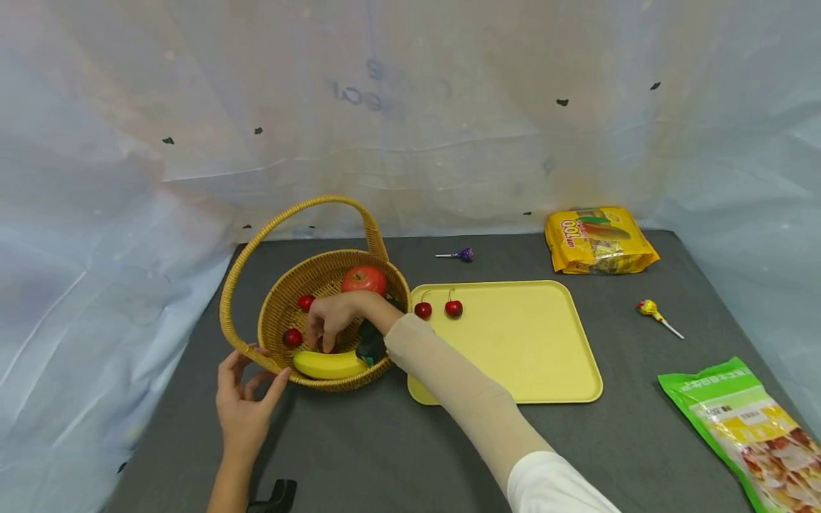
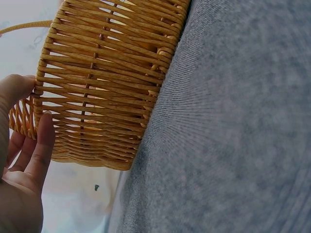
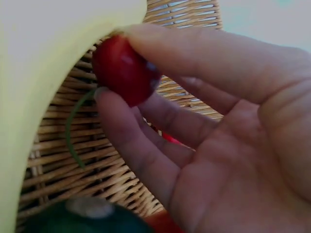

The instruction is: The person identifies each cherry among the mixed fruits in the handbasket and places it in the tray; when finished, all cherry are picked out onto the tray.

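L hand (image 1: 246,410) gripped tan wicker basket (image 1: 327,263) rim, R hand (image 3: 218,121) pinched round red cherry (image 3: 121,70), 2 stemmed red cherries (image 1: 453,308) lay in yellow rect. tray (image 1: 513,349) far-L corner.

Rough woven wicker basket (image 2: 102,87), smooth glossy cherry (image 3: 124,73), plastic-looking tray (image 1: 513,349), matt cloth tabletop (image 2: 233,121), shiny plastic packet (image 1: 599,242)

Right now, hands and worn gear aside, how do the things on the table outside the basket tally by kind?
Cherries: 2
Tray: 1
Lollipops: 2
Snack packets: 2
Total: 7
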`<control>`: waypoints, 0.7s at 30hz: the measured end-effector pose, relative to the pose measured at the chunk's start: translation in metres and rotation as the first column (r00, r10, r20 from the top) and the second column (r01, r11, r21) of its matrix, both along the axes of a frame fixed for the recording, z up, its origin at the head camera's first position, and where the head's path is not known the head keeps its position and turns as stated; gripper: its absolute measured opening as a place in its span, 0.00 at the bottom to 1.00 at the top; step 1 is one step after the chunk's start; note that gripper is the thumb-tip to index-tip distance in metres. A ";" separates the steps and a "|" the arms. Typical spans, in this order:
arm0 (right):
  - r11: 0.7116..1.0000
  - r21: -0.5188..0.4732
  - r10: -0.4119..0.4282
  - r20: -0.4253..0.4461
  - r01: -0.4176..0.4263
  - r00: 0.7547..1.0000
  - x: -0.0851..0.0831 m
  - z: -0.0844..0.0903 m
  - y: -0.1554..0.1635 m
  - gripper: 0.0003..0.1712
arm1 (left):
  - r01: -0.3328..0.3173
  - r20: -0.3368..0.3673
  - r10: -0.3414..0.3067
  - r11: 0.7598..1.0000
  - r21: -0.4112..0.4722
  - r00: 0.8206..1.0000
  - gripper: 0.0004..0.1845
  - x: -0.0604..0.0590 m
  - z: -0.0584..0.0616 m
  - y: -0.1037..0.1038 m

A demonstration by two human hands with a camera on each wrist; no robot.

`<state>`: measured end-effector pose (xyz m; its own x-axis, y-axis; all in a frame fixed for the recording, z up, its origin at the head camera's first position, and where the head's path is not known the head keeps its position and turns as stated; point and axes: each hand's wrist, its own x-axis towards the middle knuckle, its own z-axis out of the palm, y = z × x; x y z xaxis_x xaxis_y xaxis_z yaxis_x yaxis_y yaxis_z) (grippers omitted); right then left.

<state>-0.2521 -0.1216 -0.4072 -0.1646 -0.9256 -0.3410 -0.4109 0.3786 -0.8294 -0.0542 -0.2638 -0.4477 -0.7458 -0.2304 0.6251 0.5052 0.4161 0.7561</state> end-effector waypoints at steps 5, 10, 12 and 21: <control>0.986 -0.163 -0.034 -0.029 0.028 0.999 -0.002 0.018 0.020 0.10 | 0.002 -0.006 -0.002 1.000 0.001 1.000 0.35 0.000 0.000 0.001; 0.931 -0.354 -0.135 -0.099 0.092 0.986 -0.007 0.036 0.064 0.12 | 0.020 -0.027 -0.019 1.000 0.025 0.999 0.35 -0.001 0.000 0.001; 0.901 -0.410 -0.187 -0.076 0.140 0.979 -0.008 0.039 0.090 0.16 | 0.025 -0.034 -0.024 0.999 0.035 0.999 0.35 -0.001 0.001 0.001; 0.709 -0.545 -0.541 -0.013 0.448 0.841 -0.002 0.023 0.215 0.15 | 0.017 -0.021 -0.017 1.000 0.021 1.000 0.35 -0.003 -0.004 -0.001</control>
<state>-0.2540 0.0933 -0.3842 -0.6566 -0.7211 0.2212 -0.4287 0.1155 -0.8961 -0.0572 -0.2643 -0.4519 -0.7366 -0.2308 0.6358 0.5279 0.3914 0.7537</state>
